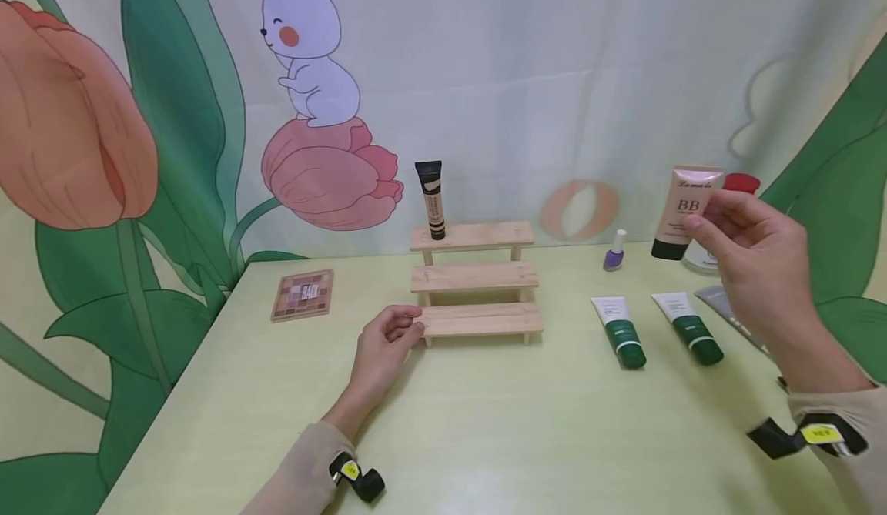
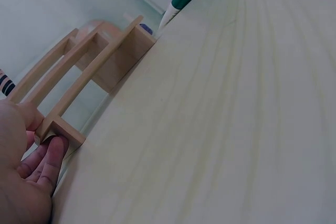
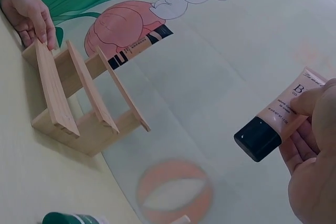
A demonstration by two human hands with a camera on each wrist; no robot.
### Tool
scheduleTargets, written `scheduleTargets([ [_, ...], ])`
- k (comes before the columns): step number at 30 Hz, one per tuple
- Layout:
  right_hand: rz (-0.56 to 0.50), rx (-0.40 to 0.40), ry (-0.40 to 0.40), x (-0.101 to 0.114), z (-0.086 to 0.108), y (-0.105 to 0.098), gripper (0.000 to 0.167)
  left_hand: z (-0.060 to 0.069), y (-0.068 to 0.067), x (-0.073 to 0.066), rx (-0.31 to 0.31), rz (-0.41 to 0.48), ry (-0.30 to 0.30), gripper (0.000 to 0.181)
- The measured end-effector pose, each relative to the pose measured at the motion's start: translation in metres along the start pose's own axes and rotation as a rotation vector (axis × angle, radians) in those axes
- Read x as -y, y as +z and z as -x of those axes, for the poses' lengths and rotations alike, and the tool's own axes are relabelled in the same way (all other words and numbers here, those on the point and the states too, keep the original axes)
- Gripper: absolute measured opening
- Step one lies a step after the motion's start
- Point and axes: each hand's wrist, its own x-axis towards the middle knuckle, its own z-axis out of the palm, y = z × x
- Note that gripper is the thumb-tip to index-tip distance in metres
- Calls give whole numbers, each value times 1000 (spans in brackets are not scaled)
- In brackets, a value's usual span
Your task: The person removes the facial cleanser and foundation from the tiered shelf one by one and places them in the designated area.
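Observation:
A three-tier wooden rack [image 1: 478,320] stands on the table, and my left hand [image 1: 383,349] grips the left end of its lowest shelf; the left wrist view shows fingers [image 2: 48,163] around that corner. My right hand [image 1: 762,261] pinches a pink BB tube [image 1: 682,211] with a black cap pointing down, raised above the table at the right; the right wrist view shows the thumb on the tube [image 3: 286,108]. On the left of the top shelf a slim black-and-beige tube [image 1: 433,203] stands upright, cap down. The two lower shelves hold nothing.
Two green-and-white tubes [image 1: 624,333] [image 1: 691,329] and a grey tube [image 1: 731,315] lie at the right. Behind them stand a purple nail polish bottle [image 1: 614,257] and a red-topped container [image 1: 741,183], partly hidden by my right hand. A square palette [image 1: 302,295] lies at the left, before a printed curtain.

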Motion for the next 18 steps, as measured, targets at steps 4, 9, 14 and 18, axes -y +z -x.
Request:
scheduleTargets([
  [4,81,-30,22,-3,7,-10,47,-1,0,0,-2,4,0,21],
  [9,151,-55,76,-15,21,-25,48,-1,0,0,-4,1,-4,21],
  [14,107,-54,105,-28,39,-40,43,-1,1,-1,1,4,-6,21],
  [18,23,-53,101,-41,54,-52,36,0,2,-1,-1,7,-9,21],
])
